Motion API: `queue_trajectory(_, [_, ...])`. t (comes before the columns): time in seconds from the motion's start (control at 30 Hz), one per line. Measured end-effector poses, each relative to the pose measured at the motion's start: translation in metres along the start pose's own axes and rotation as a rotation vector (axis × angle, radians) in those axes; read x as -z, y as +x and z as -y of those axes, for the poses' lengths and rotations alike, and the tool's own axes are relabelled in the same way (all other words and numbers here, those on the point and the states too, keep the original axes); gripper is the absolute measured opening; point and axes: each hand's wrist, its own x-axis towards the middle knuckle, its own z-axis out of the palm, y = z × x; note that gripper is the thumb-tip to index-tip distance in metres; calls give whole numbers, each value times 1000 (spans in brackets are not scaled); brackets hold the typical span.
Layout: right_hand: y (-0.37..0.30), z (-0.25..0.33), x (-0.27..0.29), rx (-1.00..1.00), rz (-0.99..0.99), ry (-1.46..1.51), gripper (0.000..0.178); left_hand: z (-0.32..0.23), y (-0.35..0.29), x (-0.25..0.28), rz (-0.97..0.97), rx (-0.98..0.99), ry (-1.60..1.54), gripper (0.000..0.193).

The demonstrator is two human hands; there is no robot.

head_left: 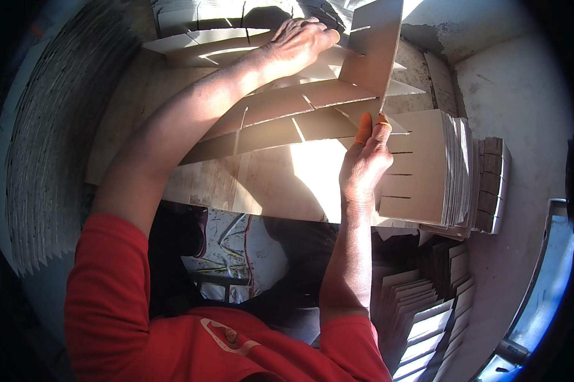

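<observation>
The right hand (pixel 365 162) pinches the lower edge of an upright slotted cardboard strip (pixel 373 48); the left hand (pixel 300 41) presses the crossing strips (pixel 287 118) flat on the bench (pixel 268 184). Best keep slots aligned and push straight down, beside the stack of slotted cards (pixel 427 165).

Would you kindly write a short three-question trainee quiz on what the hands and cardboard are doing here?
1. True or false: the right hand pinches the lower edge of the upright slotted cardboard strip.
2. Where does the left hand rest?
A. on the interlocked cardboard strips
B. on the stack of slotted cardboard pieces
C. on the red sleeve
3. Fill in: the stack of slotted pieces lies to the person's ____.

Key: 1 true; 2 A; 3 right.
</observation>
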Motion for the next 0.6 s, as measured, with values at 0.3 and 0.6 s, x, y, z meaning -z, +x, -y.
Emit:
queue_trajectory(0.3, [2, -15, 5, 183, 23, -53, 19, -12, -3, 11, 143, 60, 24, 10])
queue_trajectory(0.6, [1, -3, 5, 5, 35, -37, 17, -9, 0, 11, 131, 28, -11, 14])
